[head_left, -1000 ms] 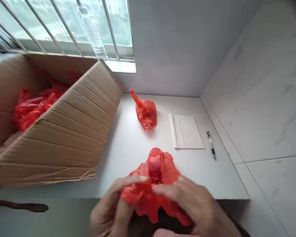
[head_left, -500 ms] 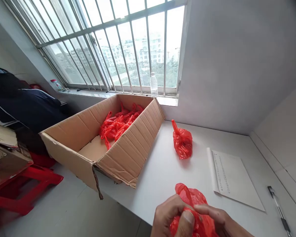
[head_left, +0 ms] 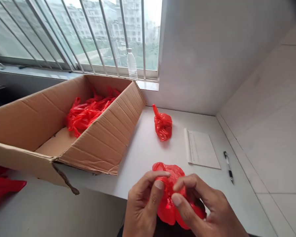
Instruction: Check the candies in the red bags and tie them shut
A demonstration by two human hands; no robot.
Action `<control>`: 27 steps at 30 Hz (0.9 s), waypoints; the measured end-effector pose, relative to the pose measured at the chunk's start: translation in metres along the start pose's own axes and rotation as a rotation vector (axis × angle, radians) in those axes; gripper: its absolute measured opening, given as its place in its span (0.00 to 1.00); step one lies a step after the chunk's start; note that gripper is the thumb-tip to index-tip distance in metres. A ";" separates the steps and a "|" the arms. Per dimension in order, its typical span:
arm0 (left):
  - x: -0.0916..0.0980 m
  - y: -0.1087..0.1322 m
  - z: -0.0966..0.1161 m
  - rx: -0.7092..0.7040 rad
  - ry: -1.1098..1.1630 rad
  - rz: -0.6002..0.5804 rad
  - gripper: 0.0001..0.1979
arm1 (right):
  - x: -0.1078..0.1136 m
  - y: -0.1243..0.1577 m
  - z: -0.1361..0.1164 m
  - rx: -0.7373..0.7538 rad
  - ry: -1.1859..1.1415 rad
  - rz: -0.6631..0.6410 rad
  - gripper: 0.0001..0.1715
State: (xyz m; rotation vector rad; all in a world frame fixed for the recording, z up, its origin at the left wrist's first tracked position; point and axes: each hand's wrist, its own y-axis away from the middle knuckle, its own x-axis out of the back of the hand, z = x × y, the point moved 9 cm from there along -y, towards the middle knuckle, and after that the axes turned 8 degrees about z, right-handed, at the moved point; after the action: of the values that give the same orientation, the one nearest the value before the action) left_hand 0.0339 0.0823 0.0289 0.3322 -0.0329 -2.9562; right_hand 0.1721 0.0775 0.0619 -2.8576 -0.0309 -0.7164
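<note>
At the table's near edge, both hands are at a red plastic bag (head_left: 169, 210), thin and crumpled, its top puffed up behind the fingers. My left hand (head_left: 145, 200) pinches the bag's gathered upper part between thumb and forefinger. On the other side, my right hand (head_left: 207, 204) curls its thumb and forefinger in on the bag's middle, the plastic showing between the tips. What the bag contains is hidden. Farther back on the table stands another red plastic bag (head_left: 163, 126), knotted, with one handle sticking up.
A large open cardboard box (head_left: 103, 141) on the left holds several red bags (head_left: 88, 112). Right of the standing bag lie a notepad (head_left: 203, 149) and a pen (head_left: 228, 167). A water bottle (head_left: 132, 64) stands on the windowsill. A wall borders the white table (head_left: 138, 158).
The view has shifted left-to-right and closer, so the box sits farther left. My hands have spread slightly, and the right fingers have moved off the left thumb onto the bag's other side.
</note>
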 end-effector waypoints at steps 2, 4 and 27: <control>0.004 -0.004 -0.003 0.000 0.022 0.007 0.09 | -0.005 -0.003 0.008 -0.104 -0.049 -0.051 0.13; 0.008 -0.008 -0.007 0.014 0.039 0.019 0.09 | -0.013 -0.005 0.012 -0.156 -0.113 -0.121 0.14; 0.000 -0.020 -0.013 0.142 0.174 -0.138 0.15 | 0.061 0.003 -0.040 0.410 0.009 0.318 0.26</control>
State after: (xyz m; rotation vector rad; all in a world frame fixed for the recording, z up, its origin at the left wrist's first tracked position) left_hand 0.0334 0.1023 0.0154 0.6348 -0.2061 -3.0544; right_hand 0.2071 0.0653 0.1244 -2.3923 0.2437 -0.5773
